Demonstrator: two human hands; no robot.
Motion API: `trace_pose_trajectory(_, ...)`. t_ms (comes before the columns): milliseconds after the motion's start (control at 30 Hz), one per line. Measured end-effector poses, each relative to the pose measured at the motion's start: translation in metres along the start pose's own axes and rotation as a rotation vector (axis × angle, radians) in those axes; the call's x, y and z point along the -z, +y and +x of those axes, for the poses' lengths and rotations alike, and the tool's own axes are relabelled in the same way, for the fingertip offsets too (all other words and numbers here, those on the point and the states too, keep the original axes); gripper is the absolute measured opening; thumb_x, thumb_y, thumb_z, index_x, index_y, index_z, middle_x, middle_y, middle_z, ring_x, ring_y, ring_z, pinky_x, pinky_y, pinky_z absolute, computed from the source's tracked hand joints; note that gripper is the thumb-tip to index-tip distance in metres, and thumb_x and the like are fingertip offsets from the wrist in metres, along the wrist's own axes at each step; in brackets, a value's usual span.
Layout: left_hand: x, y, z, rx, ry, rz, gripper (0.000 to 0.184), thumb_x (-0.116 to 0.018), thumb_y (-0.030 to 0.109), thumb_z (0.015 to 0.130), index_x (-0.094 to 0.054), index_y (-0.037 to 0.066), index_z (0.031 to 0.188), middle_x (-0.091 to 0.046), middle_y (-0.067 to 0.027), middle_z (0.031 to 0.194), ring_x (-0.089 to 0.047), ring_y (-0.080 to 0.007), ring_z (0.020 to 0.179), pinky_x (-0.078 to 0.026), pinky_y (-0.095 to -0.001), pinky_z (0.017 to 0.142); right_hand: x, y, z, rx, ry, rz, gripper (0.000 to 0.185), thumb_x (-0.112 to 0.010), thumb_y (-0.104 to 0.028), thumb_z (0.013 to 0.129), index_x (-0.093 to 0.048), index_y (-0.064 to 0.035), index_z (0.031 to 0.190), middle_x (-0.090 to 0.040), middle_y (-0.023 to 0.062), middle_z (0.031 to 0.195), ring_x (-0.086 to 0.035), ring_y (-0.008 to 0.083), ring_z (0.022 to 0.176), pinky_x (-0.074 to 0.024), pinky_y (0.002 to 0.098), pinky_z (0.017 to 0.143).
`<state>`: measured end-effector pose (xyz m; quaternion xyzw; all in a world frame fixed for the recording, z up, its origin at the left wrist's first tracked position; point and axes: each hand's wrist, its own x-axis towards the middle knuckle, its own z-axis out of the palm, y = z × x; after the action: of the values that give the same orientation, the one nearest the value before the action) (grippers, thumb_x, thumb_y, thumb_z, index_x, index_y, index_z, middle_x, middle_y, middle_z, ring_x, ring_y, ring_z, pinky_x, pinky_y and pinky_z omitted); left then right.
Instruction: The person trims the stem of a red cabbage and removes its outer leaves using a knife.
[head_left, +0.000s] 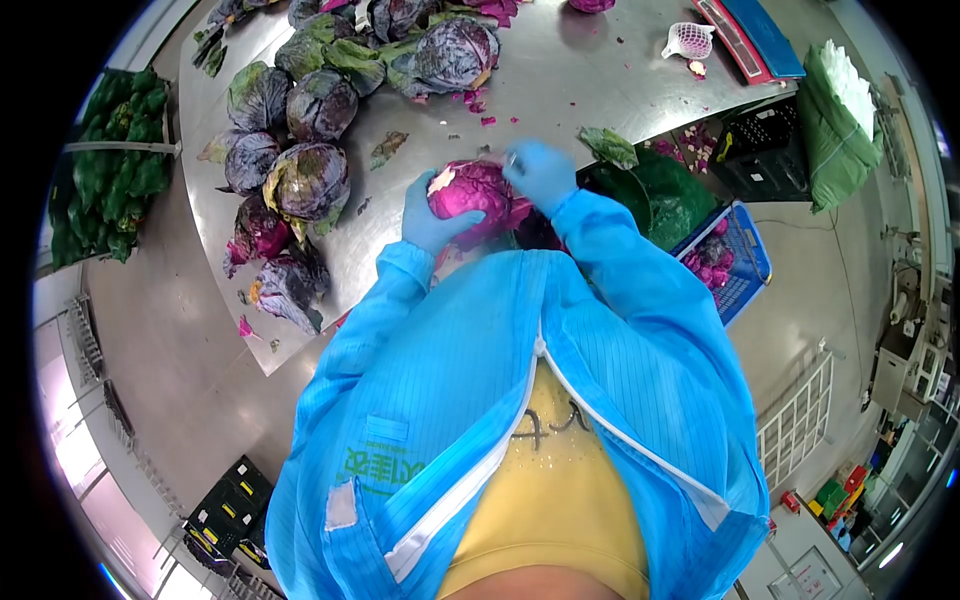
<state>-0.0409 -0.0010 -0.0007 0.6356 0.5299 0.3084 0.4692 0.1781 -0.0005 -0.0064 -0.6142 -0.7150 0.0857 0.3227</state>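
Observation:
A peeled red cabbage, bright purple with a pale patch at its left, is gripped by my left hand in a blue glove. The fingers wrap its left side, the thumb along its lower front. My right hand, gloved too, is closed just beside the cabbage's right side; whatever it may hold is hidden. Purple and dark leaf pieces show below that hand. Several unpeeled red cabbages with dark outer leaves lie on the steel table to the left and at the back.
A loose leaf lies at the table's right edge, above a green bag. Beside it are a blue basket with purple pieces and a black crate. A white net and a red tray sit at the far right.

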Motion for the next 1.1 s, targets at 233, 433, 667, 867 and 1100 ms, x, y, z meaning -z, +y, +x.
trace_pose_trajectory(233, 0.001, 0.001, -0.005, -0.112, -0.048, 0.090, 0.112, -0.089, 0.039, 0.042, -0.035, -0.001, 0.132, -0.042, -0.0189, 0.125, -0.046, -0.0306, 0.116, -0.040, -0.0378, 0.099, 0.012, 0.024, -0.006, -0.592, -0.282, -0.175, 0.028, -0.063, -0.037, 0.077, -0.063, -0.0146, 0.095, -0.062, 0.0126, 0.089, -0.061, 0.0312, 0.080, -0.0481, 0.0432, 0.070)
trace_pose_trajectory(433, 0.007, -0.003, -0.008, -0.261, -0.104, 0.250, 0.113, -0.088, 0.037, 0.043, -0.033, 0.003, 0.135, -0.041, -0.0180, 0.126, -0.044, -0.0318, 0.118, -0.039, -0.0387, 0.100, 0.009, -0.013, -0.002, -0.206, -0.148, 0.441, 0.058, -0.070, -0.050, 0.071, -0.061, -0.0136, 0.115, -0.058, 0.0096, 0.103, -0.059, 0.0259, 0.095, -0.0465, 0.0371, 0.082)
trace_pose_trajectory(667, 0.002, 0.007, -0.021, -0.106, -0.111, 0.214, 0.122, -0.089, 0.039, 0.043, -0.025, 0.000, 0.139, -0.039, -0.0194, 0.128, -0.043, -0.0309, 0.119, -0.038, -0.0387, 0.101, 0.003, -0.023, -0.001, 0.067, -0.295, 0.512, 0.037, -0.065, -0.042, 0.078, -0.060, -0.0105, 0.097, -0.055, 0.0115, 0.096, -0.054, 0.0298, 0.094, -0.0435, 0.0382, 0.082)
trace_pose_trajectory(867, -0.007, 0.016, -0.028, 0.057, -0.051, -0.126, 0.113, -0.089, 0.032, 0.051, -0.024, -0.006, 0.136, -0.043, -0.0197, 0.129, -0.048, -0.0271, 0.115, -0.042, -0.0355, 0.097, 0.016, -0.031, -0.006, -0.090, -0.306, 0.548, 0.029, -0.068, -0.029, 0.075, -0.060, -0.0068, 0.092, -0.058, 0.0122, 0.089, -0.059, 0.0259, 0.084, -0.0468, 0.0367, 0.075)
trace_pose_trajectory(1100, 0.001, -0.005, -0.025, 0.052, -0.089, -0.266, 0.101, -0.086, 0.023, 0.056, -0.028, 0.002, 0.136, -0.045, -0.0171, 0.127, -0.049, -0.0259, 0.115, -0.043, -0.0358, 0.097, 0.006, 0.053, -0.044, -0.537, -0.062, 0.066, 0.028, -0.068, -0.021, 0.070, -0.060, -0.0065, 0.092, -0.059, 0.0148, 0.082, -0.061, 0.0300, 0.078, -0.0490, 0.0380, 0.070)
